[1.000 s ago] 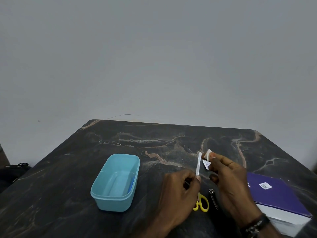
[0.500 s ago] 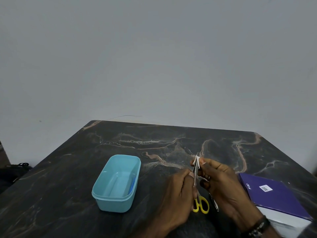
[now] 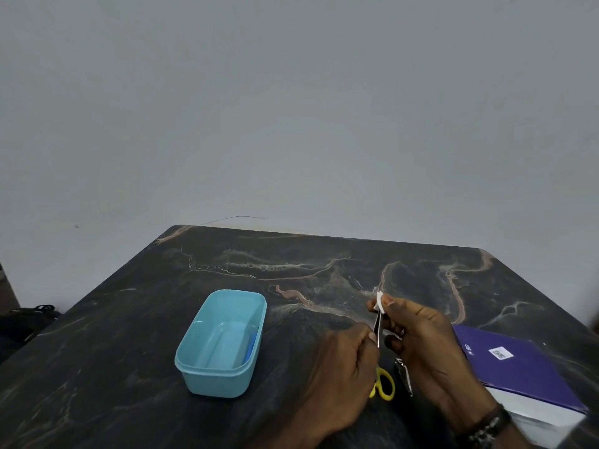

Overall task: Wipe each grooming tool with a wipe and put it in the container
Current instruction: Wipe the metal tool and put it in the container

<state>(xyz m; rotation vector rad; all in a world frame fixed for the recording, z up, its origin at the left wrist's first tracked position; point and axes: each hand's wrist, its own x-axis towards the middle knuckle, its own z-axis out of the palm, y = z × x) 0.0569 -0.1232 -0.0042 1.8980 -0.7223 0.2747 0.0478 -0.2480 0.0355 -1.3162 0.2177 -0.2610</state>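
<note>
My left hand [image 3: 340, 367] pinches the lower end of a thin metal tool [image 3: 377, 326], which stands nearly upright above the table. My right hand [image 3: 421, 335] pinches a small white wipe [image 3: 379, 301] around the tool's upper tip. A light blue container [image 3: 214, 382] stands open to the left of my hands, with a blue item [image 3: 251, 346] lying along its right inner wall. Yellow-handled scissors [image 3: 385, 388] and a metal nail clipper [image 3: 404, 375] lie on the table below my hands, partly hidden by them.
The dark marbled table [image 3: 129, 335] stands against a plain grey wall. A purple book [image 3: 518, 367] lies at the right, close to my right wrist. A black bag [image 3: 22, 322] sits on the floor off the left edge.
My right hand brought the wipe from beside the tool onto it and now pinches it at the tip. My left hand has kept hold of the tool's lower end.
</note>
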